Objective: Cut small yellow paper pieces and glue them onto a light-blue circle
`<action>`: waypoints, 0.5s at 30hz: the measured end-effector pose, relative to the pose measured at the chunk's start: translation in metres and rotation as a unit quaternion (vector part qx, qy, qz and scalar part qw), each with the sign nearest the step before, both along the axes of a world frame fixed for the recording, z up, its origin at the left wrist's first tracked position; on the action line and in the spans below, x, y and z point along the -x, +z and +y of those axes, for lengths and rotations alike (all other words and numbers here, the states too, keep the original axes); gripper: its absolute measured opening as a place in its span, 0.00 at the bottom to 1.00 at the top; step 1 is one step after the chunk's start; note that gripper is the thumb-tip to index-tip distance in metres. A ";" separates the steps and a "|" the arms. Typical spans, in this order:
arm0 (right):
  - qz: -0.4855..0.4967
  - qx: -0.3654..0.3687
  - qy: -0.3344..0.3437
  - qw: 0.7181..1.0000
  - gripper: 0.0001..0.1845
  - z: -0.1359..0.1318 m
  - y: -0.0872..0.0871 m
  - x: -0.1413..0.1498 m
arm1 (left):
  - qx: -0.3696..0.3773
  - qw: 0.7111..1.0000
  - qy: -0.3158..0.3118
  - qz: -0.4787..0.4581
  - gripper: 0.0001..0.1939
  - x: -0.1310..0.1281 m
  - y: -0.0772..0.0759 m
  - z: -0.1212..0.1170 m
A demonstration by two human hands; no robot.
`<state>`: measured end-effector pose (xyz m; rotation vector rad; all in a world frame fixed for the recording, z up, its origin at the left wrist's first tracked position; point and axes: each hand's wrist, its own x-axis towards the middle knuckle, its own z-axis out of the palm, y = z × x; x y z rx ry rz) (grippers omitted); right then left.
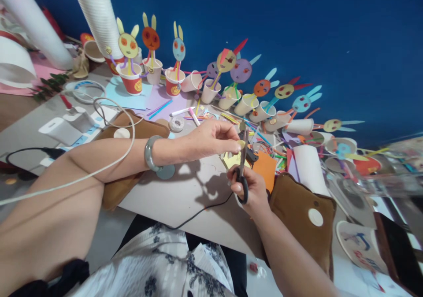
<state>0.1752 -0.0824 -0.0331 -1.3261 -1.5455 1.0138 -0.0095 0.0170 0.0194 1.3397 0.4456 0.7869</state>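
My left hand (211, 139) pinches a small yellow paper piece (241, 144) between thumb and fingertips above the table; a grey-green bangle (150, 153) circles that wrist. My right hand (248, 189) grips black-handled scissors (243, 165), fingers through the loops, blades pointing up at the paper piece. Under the blades lie a yellow paper scrap (232, 159) and an orange paper sheet (265, 167).
Paper-cup bunny figures (150, 41) with coloured heads line the back against a blue wall. A stack of white cups (99, 19), straws, pens, tape rolls, a white charger (61, 130) and cables lie around. Brown cushions (304, 209) sit on both sides.
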 end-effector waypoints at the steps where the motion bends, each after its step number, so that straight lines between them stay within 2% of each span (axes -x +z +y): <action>1: 0.000 -0.001 0.000 1.000 0.32 0.000 0.000 0.000 | -0.001 1.000 0.000 -0.002 0.05 0.000 0.000 0.000; 15: 0.006 0.001 0.001 1.000 0.31 0.000 -0.002 0.000 | -0.010 1.000 0.015 -0.007 0.06 0.001 0.001 0.001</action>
